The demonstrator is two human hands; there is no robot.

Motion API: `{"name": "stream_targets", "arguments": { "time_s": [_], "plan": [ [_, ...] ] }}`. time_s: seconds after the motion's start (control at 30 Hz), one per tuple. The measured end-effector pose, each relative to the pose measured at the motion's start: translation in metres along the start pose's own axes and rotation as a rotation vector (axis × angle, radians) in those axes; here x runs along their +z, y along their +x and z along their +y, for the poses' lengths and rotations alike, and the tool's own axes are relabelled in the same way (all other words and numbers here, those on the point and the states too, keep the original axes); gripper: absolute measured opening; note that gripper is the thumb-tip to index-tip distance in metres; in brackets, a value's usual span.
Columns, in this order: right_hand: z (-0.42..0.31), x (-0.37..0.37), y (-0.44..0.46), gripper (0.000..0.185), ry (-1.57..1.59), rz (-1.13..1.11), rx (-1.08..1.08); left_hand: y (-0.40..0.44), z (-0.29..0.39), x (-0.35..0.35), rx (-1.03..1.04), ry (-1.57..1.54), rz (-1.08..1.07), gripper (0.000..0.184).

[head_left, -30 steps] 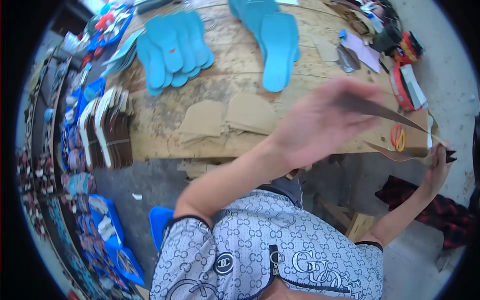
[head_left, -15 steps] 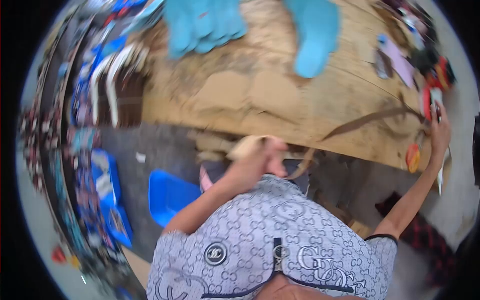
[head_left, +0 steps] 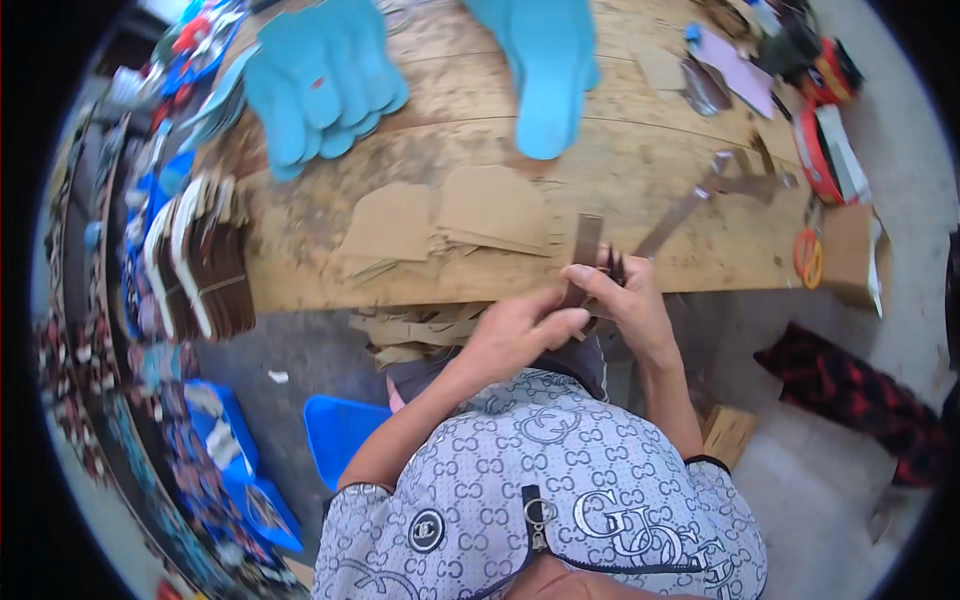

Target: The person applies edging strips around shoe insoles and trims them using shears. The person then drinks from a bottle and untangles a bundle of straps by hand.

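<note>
In front of my shirt, at the table's near edge, my two hands meet. My left hand [head_left: 525, 330] is closed on a flat brown strip [head_left: 588, 238], whose end sticks up past the fingers. My right hand [head_left: 635, 305] is closed too, its thumb against the strip. A small dark pointed tool [head_left: 613, 265] shows between its fingers; its kind is hard to make out. Behind the right hand, a longer brown strip [head_left: 670, 222] lies slanted on the table. Left of the hands are two stacks of tan cut pieces, the nearer stack [head_left: 492, 208] and the farther stack [head_left: 390, 222].
Blue insole-shaped pieces [head_left: 320, 85] and another blue stack [head_left: 548, 90] lie on the wooden table [head_left: 440, 285]. Bundled brown-and-white pieces [head_left: 205, 270] sit at its left. Orange-handled scissors [head_left: 808, 258], a red roll [head_left: 818, 150] and a cardboard box [head_left: 850, 250] are right. A blue stool [head_left: 345, 435] stands below.
My right hand has come from the red roll at the far right to meet my left hand. The dark tool now shows in it. The view has shifted.
</note>
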State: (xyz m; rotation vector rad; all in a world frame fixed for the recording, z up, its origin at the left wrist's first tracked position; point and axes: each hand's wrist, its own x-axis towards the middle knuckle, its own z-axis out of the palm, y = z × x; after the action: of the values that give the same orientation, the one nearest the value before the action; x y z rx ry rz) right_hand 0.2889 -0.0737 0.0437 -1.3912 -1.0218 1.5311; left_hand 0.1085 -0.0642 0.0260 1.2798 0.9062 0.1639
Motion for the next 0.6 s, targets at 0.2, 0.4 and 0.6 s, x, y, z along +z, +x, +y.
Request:
{"name": "stream_targets", "arguments": {
  "time_s": [0.2,0.4,0.6],
  "plan": [
    [0.007,-0.002,-0.010,0.020,0.036,-0.089,0.030,0.020,0.003,0.001,0.239,-0.395,0.329,0.031],
    [0.003,-0.005,-0.024,0.026,0.077,0.076,-0.051,0.024,-0.002,0.005,0.229,-0.561,0.335,0.025],
    [0.029,-0.002,-0.023,0.021,0.169,0.169,-0.020,0.028,-0.010,0.025,0.126,-0.718,0.321,0.023]
  ]
}}
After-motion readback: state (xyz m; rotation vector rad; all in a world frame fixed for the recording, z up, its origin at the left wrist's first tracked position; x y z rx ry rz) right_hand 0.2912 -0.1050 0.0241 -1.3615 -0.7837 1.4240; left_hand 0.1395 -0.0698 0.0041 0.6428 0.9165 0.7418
